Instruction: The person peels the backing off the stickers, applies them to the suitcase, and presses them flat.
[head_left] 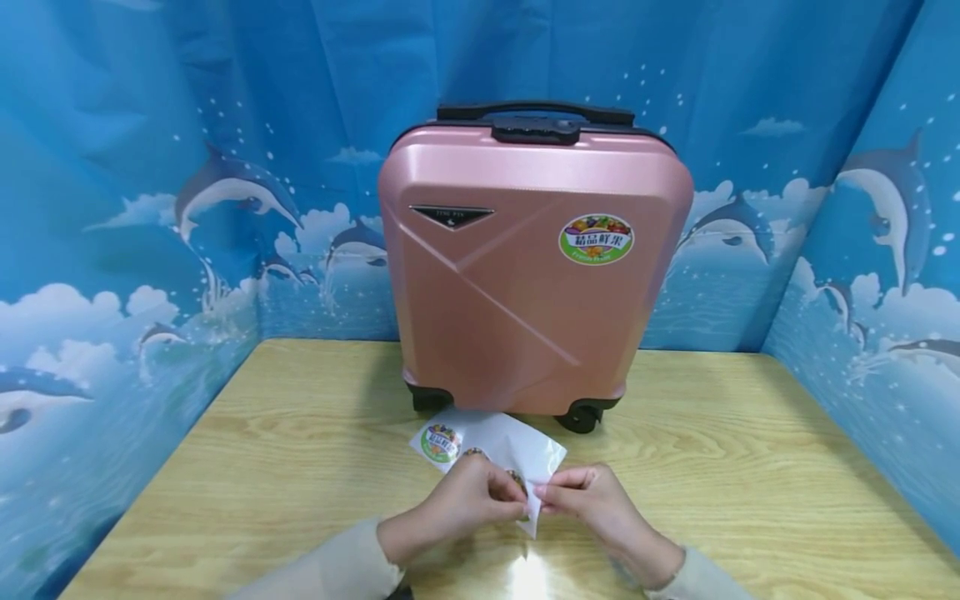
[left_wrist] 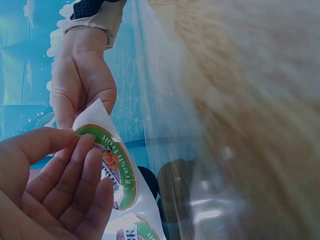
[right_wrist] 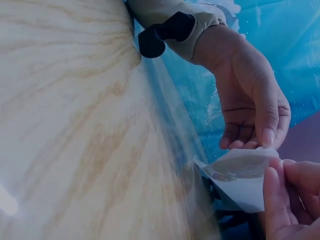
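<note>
A white sticker sheet (head_left: 504, 440) with oval fruit stickers is held bent between both hands, below the suitcase. My left hand (head_left: 472, 504) pinches the edge of a green-rimmed fruit sticker (left_wrist: 122, 172) between thumb and index finger; the sticker still lies along the sheet in the left wrist view. My right hand (head_left: 596, 504) pinches the sheet's near right corner, close beside the left fingertips. Behind the hands a pink suitcase (head_left: 517, 292) stands upright, with one oval fruit sticker (head_left: 596, 239) on its upper right front.
The suitcase rests on black wheels (head_left: 580, 417) on a wood-grain table (head_left: 285, 467). A blue curtain (head_left: 315, 100) printed with dolphins and clouds surrounds the table at the back and sides. Another fruit sticker (head_left: 440, 442) shows at the sheet's left end.
</note>
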